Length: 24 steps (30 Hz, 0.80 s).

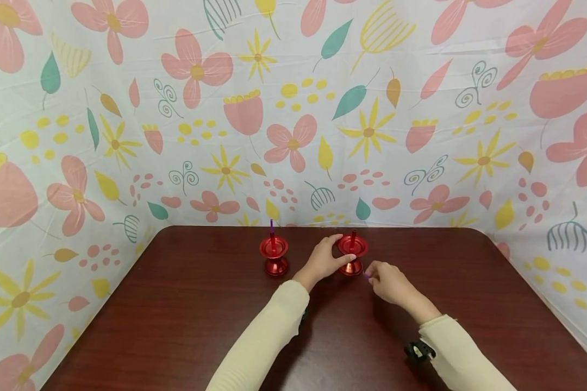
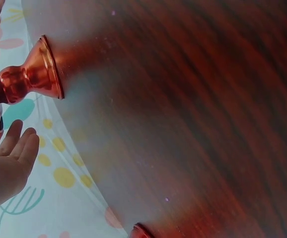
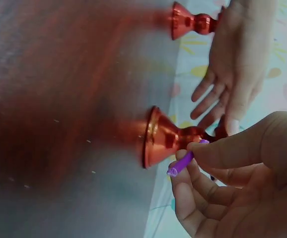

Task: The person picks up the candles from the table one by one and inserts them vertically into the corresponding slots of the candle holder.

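Two red metal candle holders stand near the far edge of the dark table [image 1: 186, 326]. The left holder [image 1: 274, 255] carries an upright purple candle [image 1: 272, 228]. The right holder [image 1: 352, 253] has a short dark red stick rising from its cup. My left hand [image 1: 341, 250] lies against the right holder's cup with straight, spread fingers [image 3: 208, 94], gripping nothing. Just right of that holder, my right hand [image 1: 374, 271] pinches a small purple candle [image 3: 180, 163] between thumb and fingers, close to the holder's stem [image 3: 163, 139]. The left wrist view shows the right holder [image 2: 29, 79] sideways beside my fingertips [image 2: 19, 144].
A flowered cloth [image 1: 293, 108] walls in the table at the back and on both sides. The table's near half holds only my two cream-sleeved forearms. A dark wrist strap [image 1: 418, 350] sits on the right arm.
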Each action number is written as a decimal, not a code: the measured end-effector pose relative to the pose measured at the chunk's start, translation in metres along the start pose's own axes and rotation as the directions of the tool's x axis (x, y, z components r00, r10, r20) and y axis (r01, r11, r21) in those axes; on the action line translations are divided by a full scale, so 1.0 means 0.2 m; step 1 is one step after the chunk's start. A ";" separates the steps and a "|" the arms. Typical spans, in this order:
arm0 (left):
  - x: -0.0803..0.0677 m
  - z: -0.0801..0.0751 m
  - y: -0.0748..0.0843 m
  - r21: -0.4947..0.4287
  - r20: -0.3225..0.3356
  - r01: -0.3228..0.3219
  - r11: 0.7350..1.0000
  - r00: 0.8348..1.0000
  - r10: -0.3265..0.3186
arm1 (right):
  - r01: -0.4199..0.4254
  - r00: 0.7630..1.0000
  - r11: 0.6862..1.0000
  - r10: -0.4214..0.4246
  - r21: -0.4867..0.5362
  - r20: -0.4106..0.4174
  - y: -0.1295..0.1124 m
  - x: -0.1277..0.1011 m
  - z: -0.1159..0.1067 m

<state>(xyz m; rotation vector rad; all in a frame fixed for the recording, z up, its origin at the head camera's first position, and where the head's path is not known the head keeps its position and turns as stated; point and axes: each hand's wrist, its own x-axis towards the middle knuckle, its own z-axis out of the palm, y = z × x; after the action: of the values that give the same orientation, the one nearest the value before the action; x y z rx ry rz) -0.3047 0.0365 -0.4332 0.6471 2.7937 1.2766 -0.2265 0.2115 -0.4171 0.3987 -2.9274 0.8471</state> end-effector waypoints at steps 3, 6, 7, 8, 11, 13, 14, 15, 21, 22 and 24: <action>0.00 0.00 0.00 -0.015 0.002 0.023 1.000 1.000 -0.023 | 0.007 1.000 0.999 -0.006 0.050 -0.018 0.01 0.01 -0.03; 0.01 0.01 -0.01 -0.008 0.003 0.032 0.999 0.999 -0.032 | 0.006 0.999 0.996 -0.002 0.092 -0.042 0.01 0.03 -0.05; 0.01 0.01 -0.01 -0.006 0.003 0.032 0.999 0.999 -0.032 | 0.005 0.999 0.994 0.000 0.108 -0.050 0.01 0.03 -0.06; 0.01 0.01 -0.01 -0.005 0.003 0.031 0.999 1.000 -0.031 | 0.004 0.998 0.993 0.003 0.120 -0.060 0.01 0.03 -0.07; 0.01 0.01 -0.01 0.003 0.007 0.032 0.999 0.999 -0.032 | 0.000 0.997 0.986 0.014 0.165 -0.082 0.01 0.04 -0.09; 0.01 0.01 0.00 0.012 0.006 0.031 0.999 0.999 -0.031 | -0.001 0.995 0.981 0.021 0.194 -0.100 0.01 0.05 -0.10; 0.01 0.01 0.00 0.018 0.007 0.031 0.999 1.000 -0.031 | 0.000 0.994 0.979 0.023 0.205 -0.108 0.01 0.06 -0.10; 0.01 0.01 0.00 0.022 0.007 0.030 0.999 1.000 -0.030 | 0.004 0.992 0.977 0.022 0.213 -0.120 0.01 0.06 -0.11; 0.01 0.01 -0.01 0.031 0.004 0.028 0.999 1.000 -0.028 | 0.038 0.977 0.976 0.009 0.216 -0.215 0.01 0.11 -0.15; 0.01 0.01 -0.01 0.032 0.004 0.028 0.999 1.000 -0.028 | 0.040 0.974 0.975 0.011 0.216 -0.228 0.01 0.12 -0.16; 0.01 0.01 -0.01 0.029 0.005 0.031 0.999 1.000 -0.031 | 0.038 0.969 0.974 0.019 0.224 -0.247 0.00 0.14 -0.17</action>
<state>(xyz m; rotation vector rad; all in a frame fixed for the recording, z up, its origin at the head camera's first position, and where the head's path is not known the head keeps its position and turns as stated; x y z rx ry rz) -0.3065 0.0376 -0.4350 0.6054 2.8111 1.2290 -0.2528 0.2233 -0.3846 0.2945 -2.6075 1.1462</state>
